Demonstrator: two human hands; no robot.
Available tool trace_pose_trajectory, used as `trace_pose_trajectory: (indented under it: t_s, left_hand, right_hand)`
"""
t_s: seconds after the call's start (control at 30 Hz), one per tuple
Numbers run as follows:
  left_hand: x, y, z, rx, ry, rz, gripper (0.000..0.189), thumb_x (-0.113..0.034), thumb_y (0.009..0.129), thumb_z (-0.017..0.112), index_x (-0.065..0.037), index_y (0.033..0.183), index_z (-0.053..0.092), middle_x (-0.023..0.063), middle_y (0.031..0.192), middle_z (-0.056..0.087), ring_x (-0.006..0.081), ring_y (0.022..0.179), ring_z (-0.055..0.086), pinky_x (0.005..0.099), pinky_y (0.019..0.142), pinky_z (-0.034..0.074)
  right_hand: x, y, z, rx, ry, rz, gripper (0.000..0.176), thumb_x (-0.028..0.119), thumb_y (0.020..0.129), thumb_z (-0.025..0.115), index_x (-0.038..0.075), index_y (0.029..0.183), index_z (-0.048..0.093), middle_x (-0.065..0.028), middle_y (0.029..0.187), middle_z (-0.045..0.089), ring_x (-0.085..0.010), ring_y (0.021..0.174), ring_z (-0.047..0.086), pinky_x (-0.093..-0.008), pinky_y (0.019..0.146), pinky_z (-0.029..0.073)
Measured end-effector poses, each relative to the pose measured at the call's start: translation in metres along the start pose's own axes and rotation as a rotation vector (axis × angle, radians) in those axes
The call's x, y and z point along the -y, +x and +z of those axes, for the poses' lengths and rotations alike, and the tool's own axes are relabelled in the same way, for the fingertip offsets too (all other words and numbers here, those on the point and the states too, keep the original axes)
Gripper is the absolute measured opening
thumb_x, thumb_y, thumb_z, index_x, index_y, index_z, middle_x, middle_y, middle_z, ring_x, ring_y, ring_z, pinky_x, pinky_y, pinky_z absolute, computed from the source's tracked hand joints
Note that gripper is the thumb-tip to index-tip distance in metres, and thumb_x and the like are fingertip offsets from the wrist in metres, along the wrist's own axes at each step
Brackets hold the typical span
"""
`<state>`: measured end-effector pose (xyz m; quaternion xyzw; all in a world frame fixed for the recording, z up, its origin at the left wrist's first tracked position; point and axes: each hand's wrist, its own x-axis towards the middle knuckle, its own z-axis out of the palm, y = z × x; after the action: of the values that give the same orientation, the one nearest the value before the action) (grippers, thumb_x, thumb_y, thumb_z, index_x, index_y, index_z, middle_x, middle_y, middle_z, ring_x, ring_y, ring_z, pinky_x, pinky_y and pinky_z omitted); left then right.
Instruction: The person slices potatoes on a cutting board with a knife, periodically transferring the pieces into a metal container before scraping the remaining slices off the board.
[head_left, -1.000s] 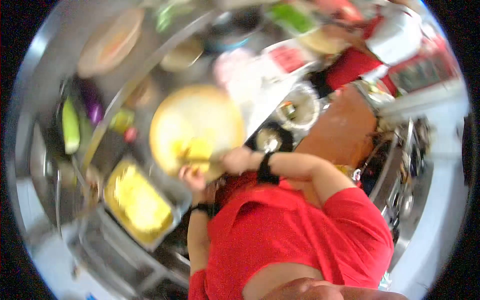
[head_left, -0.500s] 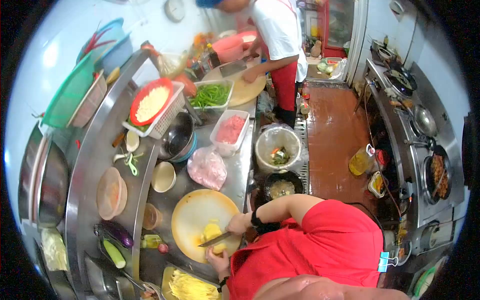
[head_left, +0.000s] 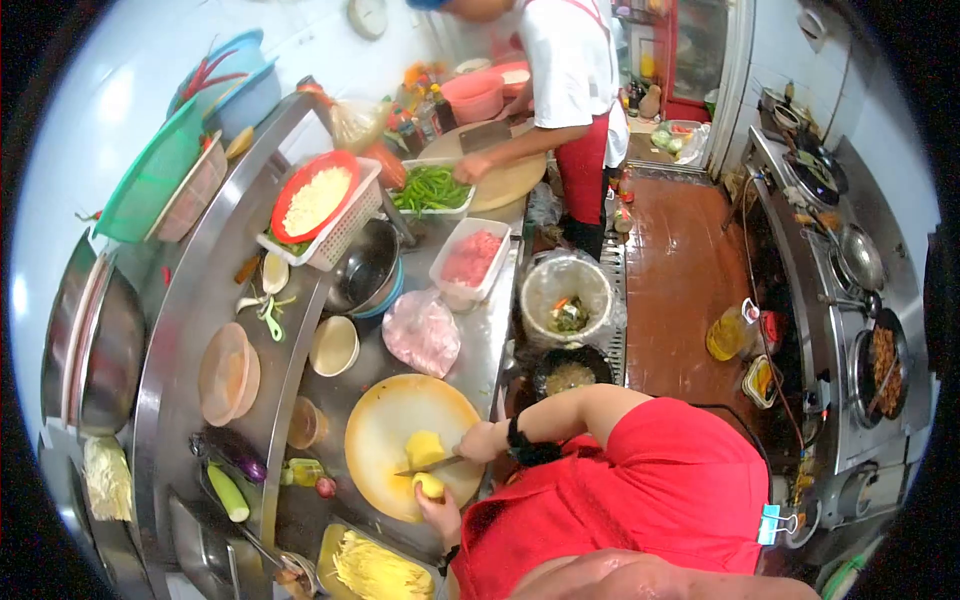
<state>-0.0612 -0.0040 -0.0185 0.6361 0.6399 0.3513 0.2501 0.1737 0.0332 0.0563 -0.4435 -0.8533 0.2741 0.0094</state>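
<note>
A round cutting board (head_left: 375, 445) lies on the steel counter. My right hand (head_left: 482, 441) is closed round the handle of a knife (head_left: 436, 465), whose blade reaches left over the board. My left hand (head_left: 441, 512) holds a yellow peeled piece (head_left: 428, 486) at the board's lower edge, just below the blade. Another yellow portion (head_left: 424, 446) sits on the board above the blade. Below the board, a tray of yellow shreds (head_left: 380, 570) stands near my left wrist.
Beyond the board are a bag of pink meat (head_left: 421, 334), a tub of pink meat (head_left: 470, 258) and green peppers (head_left: 430, 189). A co-worker (head_left: 572, 75) stands at a second board. A lined bin (head_left: 566, 297) is right of the counter; woks (head_left: 880, 365) sit at far right.
My left hand has drawn slightly down and holds a piece apart from the portion on the board. The co-worker's hand has moved left to the green peppers.
</note>
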Motion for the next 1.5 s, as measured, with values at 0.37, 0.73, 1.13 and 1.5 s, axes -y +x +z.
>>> trace_pose_trajectory:
  t_s: [0.37, 0.73, 1.13, 1.5]
  left_hand:
    - [-0.006, -0.011, 0.009, -0.179, 0.210, 0.162, 0.034, -0.009, 0.081, 0.061, -0.007, 0.114, 0.054, 0.0188, 0.118, 0.040, 0.0344, 0.110, 0.041, 0.0400, 0.094, 0.034]
    - [-0.010, -0.003, 0.013, -0.258, 0.098, 0.297, 0.021, -0.005, 0.076, 0.062, -0.002, 0.094, 0.053, 0.0137, 0.106, 0.047, 0.0334, 0.098, 0.047, 0.0411, 0.085, 0.040]
    - [-0.010, -0.001, 0.015, -0.315, 0.108, 0.289, 0.020, -0.008, 0.073, 0.067, -0.007, 0.090, 0.058, 0.0116, 0.105, 0.050, 0.0321, 0.090, 0.053, 0.0399, 0.077, 0.045]
    - [-0.007, -0.002, 0.018, -0.281, 0.101, 0.227, 0.018, -0.011, 0.074, 0.066, -0.008, 0.090, 0.057, 0.0102, 0.105, 0.050, 0.0312, 0.094, 0.051, 0.0391, 0.079, 0.043]
  right_hand:
    - [0.002, -0.007, -0.015, 0.105, -0.043, 0.124, 0.022, 0.018, 0.077, 0.049, 0.005, 0.087, 0.064, -0.0151, 0.078, 0.065, -0.0303, 0.069, 0.065, -0.0426, 0.059, 0.052]
    - [0.001, -0.018, -0.025, -0.023, -0.073, -0.005, 0.021, 0.025, 0.086, 0.047, 0.005, 0.091, 0.051, -0.0157, 0.060, 0.059, -0.0333, 0.054, 0.059, -0.0445, 0.048, 0.046]
    - [0.005, 0.003, 0.000, 0.042, -0.160, 0.037, 0.017, 0.019, 0.081, 0.049, 0.003, 0.088, 0.049, -0.0145, 0.061, 0.061, -0.0301, 0.054, 0.062, -0.0412, 0.047, 0.049]
    - [0.013, -0.004, -0.005, -0.006, -0.096, 0.012, 0.018, 0.017, 0.080, 0.048, 0.003, 0.091, 0.049, -0.0151, 0.059, 0.059, -0.0326, 0.054, 0.060, -0.0423, 0.048, 0.048]
